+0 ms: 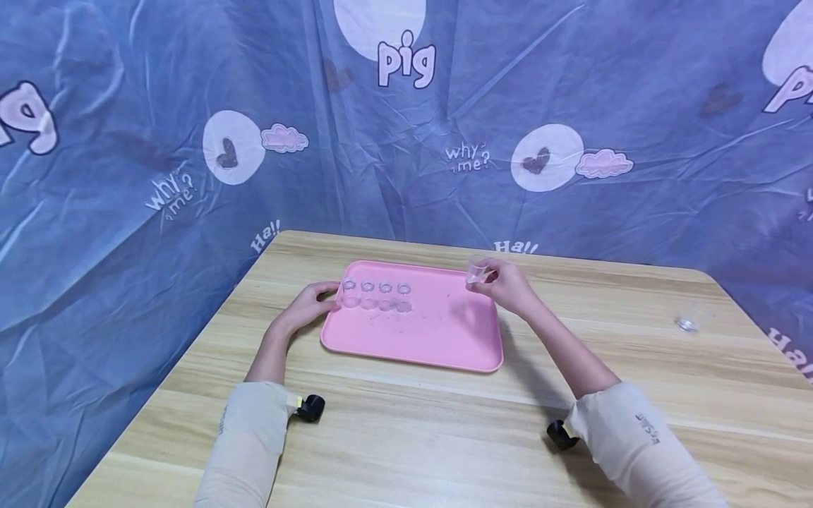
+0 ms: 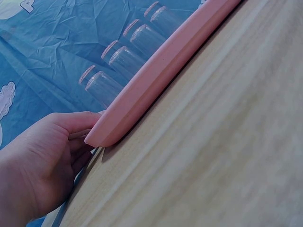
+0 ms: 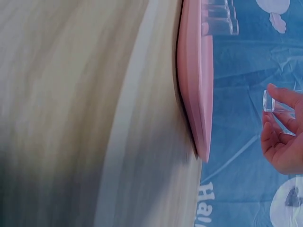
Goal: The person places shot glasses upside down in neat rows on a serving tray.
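A pink tray (image 1: 438, 339) lies on the wooden table. My left hand (image 1: 309, 303) grips its left end, thumb at the rim and the other fingers curled against the outer side, as the left wrist view shows. Just inside that end, several small clear glasses (image 2: 130, 61) stand lined up on the tray. Above the tray's far right corner, my right hand (image 1: 506, 286) holds another small clear glass (image 1: 475, 270) between thumb and fingers. Its thick base (image 3: 268, 100) points down toward the table, and it is raised off the tray, casting a shadow there.
One more clear glass (image 1: 688, 323) sits on the table (image 1: 406, 430) far to the right. A blue printed curtain (image 1: 394, 155) hangs behind the table's back edge and along its left side. Black wrist cameras (image 1: 310, 408) stick out from both sleeves.
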A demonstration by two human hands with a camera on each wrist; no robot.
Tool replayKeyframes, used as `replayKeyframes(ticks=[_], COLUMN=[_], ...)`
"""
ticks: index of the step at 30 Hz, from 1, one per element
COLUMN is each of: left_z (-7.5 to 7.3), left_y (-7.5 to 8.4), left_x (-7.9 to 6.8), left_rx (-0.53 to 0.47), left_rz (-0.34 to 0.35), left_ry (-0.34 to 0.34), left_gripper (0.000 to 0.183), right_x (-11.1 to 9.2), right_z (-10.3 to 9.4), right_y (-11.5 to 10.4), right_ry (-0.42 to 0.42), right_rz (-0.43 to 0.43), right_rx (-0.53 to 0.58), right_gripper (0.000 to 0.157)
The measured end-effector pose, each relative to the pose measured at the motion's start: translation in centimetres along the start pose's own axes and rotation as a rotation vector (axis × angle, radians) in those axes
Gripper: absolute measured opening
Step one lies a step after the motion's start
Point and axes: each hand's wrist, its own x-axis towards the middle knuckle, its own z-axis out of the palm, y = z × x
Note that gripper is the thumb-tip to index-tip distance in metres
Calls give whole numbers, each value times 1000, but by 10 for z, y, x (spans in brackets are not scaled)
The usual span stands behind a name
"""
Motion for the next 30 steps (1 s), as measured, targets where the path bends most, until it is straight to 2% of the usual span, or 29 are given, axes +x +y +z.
replayKeyframes(ticks=[10, 12, 17, 19, 22, 30], left_z=[0, 0, 0, 0, 0, 0], left_y=[-1, -11, -36, -36, -36, -35], left_x=[0, 4, 15, 15, 15, 14], left_rx=[14, 18, 28, 25, 34, 39], left_rz=[5, 15, 35, 29, 17, 15], left_ry=[-1, 5, 21, 21, 20, 24], left_gripper=[44, 45, 46, 46, 46, 46], right_x=[1, 2, 3, 4, 4, 2], right_z=[20, 23, 29, 31, 33, 37], right_y=[-14, -16, -20, -21, -22, -20], right_ry=[-59, -69, -99, -106, -115, -134], right_rz=[-36, -41, -31, -33, -44, -46], right_rx=[52, 59, 51, 46, 43, 13], right_gripper=[37, 41, 29, 21, 19, 24])
